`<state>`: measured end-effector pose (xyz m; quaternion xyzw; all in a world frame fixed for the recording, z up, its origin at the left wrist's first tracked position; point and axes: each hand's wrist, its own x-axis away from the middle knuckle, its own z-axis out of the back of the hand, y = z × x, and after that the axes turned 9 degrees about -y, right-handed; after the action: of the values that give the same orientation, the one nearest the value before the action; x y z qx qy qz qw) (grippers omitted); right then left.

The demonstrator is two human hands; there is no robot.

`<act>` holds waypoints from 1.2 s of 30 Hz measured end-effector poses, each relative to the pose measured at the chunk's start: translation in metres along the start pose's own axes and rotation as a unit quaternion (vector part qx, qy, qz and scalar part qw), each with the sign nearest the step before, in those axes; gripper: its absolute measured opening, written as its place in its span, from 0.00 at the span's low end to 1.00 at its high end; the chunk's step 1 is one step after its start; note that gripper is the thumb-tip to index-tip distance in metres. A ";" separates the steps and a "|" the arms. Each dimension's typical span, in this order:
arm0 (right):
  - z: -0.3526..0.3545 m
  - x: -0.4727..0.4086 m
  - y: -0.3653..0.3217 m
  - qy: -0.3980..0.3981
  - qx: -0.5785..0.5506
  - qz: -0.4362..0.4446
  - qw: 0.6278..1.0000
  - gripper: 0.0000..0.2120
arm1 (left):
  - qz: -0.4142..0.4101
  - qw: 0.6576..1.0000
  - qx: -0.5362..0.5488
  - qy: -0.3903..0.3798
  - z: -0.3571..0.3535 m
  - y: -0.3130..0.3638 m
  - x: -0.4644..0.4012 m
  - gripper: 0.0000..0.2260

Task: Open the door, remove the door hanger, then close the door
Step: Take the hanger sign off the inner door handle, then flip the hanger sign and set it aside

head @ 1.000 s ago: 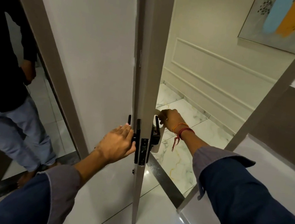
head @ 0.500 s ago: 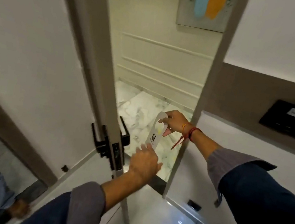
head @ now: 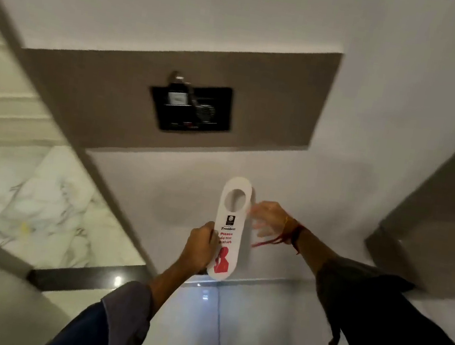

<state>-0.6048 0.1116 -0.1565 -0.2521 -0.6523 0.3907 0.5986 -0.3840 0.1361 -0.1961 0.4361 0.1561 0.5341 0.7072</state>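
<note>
Nearest, at 6 o'clock, two dark sleeves are reaching up into frame w/ grey cuffs. L hand [head: 198,248] is gripping the hanger [head: 229,225] by its lower left edge, fingers wrapped round it, thumb side covering part of the print. Hanger is standing upright, white, round hole at 12 o'clock of the card, a small dark logo under it, red text reading "Please do not disturb" and a red figure at the bottom. It's hanging on nothing, held out in front of the wall, centre of view.

R hand [head: 268,217] is sitting just beside the hanger's upper right edge, at approx 3 o'clock of it, fingers spread and loose, blurred; can't tell if fingertips are touching the card. It's not holding anything. Red thread [head: 275,241] is dangling from that wrist.

Beyond the hands, glossy floor [head: 251,330] at 6 o'clock. Further, a brown wall panel [head: 275,97] w/ a black switch plate [head: 191,108] at 12 o'clock. Door frame [head: 63,108] is running diagonally at 9 o'clock, marble floor [head: 41,198] showing past it, so the doorway is standing open
</note>
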 end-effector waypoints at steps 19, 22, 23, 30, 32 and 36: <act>0.442 0.139 0.289 0.342 -0.194 -0.083 0.916 0.15 | -0.124 0.960 -0.033 -0.249 -0.463 0.273 -0.226 0.05; 0.473 0.120 0.304 0.389 -0.159 -0.104 0.902 0.10 | -0.112 0.964 -0.042 -0.239 -0.501 0.288 -0.255 0.06; 0.482 0.114 0.306 0.405 -0.142 -0.111 0.896 0.09 | -0.112 0.964 -0.047 -0.236 -0.511 0.293 -0.264 0.07; 0.522 0.092 0.304 0.464 -0.029 -0.143 0.874 0.08 | -0.082 0.968 -0.097 -0.218 -0.543 0.300 -0.297 0.10; 0.527 0.091 0.303 0.456 -0.016 -0.148 0.878 0.14 | -0.085 0.968 -0.099 -0.214 -0.545 0.300 -0.297 0.10; 0.525 0.091 0.302 0.457 -0.004 -0.147 0.877 0.06 | -0.094 0.966 -0.092 -0.221 -0.539 0.299 -0.297 0.10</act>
<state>-1.1741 0.2463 -0.3375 -0.3061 -0.3368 0.1369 0.8798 -1.0530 0.1285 -0.3424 0.4599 -0.0138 0.3676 0.8082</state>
